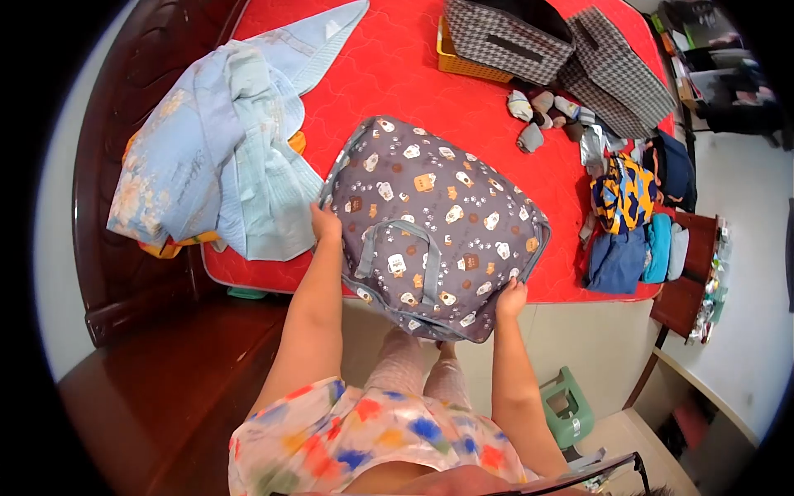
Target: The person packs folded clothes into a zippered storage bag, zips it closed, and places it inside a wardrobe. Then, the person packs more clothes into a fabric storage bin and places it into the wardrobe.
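Observation:
A grey fabric storage bag (447, 207) printed with cats, mugs and paw prints lies over the near edge of the bed, full-looking and shaped like a box. Its grey strap handle (432, 264) loops across the side facing me. My left hand (326, 223) grips the bag's left edge, the fingers partly hidden behind the fabric. At the lower right corner, my right hand (512, 299) is closed on the bag's edge. Close to my left hand lies a heap of light blue bedding (265, 165), partly over something orange.
The bed's red mattress (356, 74) spreads beneath everything. Houndstooth storage boxes (513, 37), a yellow basket (467, 66), rolled socks (542, 103) and folded clothes (616, 260) occupy its right side. A dark wooden headboard (107, 165) stands left; a green stool (571, 413) is on the floor.

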The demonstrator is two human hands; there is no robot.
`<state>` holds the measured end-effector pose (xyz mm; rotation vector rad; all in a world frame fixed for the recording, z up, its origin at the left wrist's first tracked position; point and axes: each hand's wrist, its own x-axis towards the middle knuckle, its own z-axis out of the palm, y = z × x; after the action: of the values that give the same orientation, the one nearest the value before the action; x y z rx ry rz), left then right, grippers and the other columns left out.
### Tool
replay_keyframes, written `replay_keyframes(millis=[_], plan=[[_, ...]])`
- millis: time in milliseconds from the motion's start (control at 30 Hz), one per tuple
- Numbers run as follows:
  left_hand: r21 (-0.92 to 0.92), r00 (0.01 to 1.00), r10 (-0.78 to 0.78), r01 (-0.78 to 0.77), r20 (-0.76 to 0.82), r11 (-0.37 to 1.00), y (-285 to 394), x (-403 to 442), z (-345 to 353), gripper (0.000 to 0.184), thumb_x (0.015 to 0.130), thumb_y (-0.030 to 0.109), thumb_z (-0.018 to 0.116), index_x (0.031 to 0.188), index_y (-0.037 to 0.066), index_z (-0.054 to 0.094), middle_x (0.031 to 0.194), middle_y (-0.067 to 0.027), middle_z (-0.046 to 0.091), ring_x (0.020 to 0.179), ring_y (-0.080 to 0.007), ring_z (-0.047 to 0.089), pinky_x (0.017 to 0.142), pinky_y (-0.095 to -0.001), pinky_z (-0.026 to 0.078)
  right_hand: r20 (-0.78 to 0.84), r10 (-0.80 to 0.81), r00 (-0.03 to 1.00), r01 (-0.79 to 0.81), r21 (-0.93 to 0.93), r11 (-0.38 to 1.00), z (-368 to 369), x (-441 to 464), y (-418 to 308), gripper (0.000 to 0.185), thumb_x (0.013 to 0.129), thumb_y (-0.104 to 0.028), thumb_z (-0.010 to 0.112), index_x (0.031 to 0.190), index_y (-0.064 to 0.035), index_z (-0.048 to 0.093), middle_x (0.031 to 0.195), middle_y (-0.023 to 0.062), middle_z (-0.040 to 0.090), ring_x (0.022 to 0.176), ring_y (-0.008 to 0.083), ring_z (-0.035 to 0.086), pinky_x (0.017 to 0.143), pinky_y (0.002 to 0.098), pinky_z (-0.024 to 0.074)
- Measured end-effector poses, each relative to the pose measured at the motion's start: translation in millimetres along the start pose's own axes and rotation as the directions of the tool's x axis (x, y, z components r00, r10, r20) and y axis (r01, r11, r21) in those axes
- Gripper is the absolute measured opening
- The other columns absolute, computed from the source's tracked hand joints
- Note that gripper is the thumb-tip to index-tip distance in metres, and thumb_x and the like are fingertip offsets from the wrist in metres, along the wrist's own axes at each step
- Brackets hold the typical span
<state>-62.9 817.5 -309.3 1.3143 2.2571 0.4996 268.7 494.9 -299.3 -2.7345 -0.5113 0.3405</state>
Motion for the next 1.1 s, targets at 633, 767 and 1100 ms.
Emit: replay_keyframes(millis=[633, 767, 1100], plan=[[-0.797, 0.918, -0.077, 0.378, 0.39, 0.471, -6, -65, -38, 0.064, 0.084, 0.039, 0.067, 0.128, -0.003, 0.047, 0.124, -0.0128, 0.054, 0.108, -0.0243, 0.054, 0.09, -0.0385, 0.044, 0.588, 0.176, 0.789, -0.57, 0.808, -0.146, -45, 78, -88, 0.041, 0.092, -0.032, 0.047, 0.117, -0.0001, 0.055, 0.115, 0.0154, 0.06, 0.101, 0.0311, 0.06, 0.091, 0.0458, 0.0479], [-0.846, 0.876, -0.041, 0.475, 0.48, 0.244, -59, -76, -30, 0.058, 0.084, 0.036, 0.068, 0.124, -0.001, 0.05, 0.118, -0.0121, 0.058, 0.101, -0.0251, 0.059, 0.084, -0.0413, 0.049, 0.561, -0.016, 0.828, -0.557, 0.818, -0.147, -24, 73, -83, 0.044, 0.091, -0.035, 0.053, 0.119, 0.0001, 0.054, 0.114, 0.016, 0.061, 0.101, 0.0309, 0.06, 0.091, 0.0452, 0.048], [-0.791, 0.79, 0.053, 0.607, 0.611, 0.075, -99, -92, -28, 0.055, 0.09, 0.045, 0.055, 0.122, 0.001, 0.052, 0.115, -0.014, 0.061, 0.101, -0.0285, 0.061, 0.086, -0.0445, 0.049, 0.622, -0.109, 0.775, -0.631, 0.769, -0.096, -21, 46, -74, 0.042, 0.094, -0.037, 0.042, 0.116, -0.0052, 0.059, 0.116, 0.013, 0.062, 0.107, 0.0308, 0.058, 0.098, 0.0485, 0.0421]])
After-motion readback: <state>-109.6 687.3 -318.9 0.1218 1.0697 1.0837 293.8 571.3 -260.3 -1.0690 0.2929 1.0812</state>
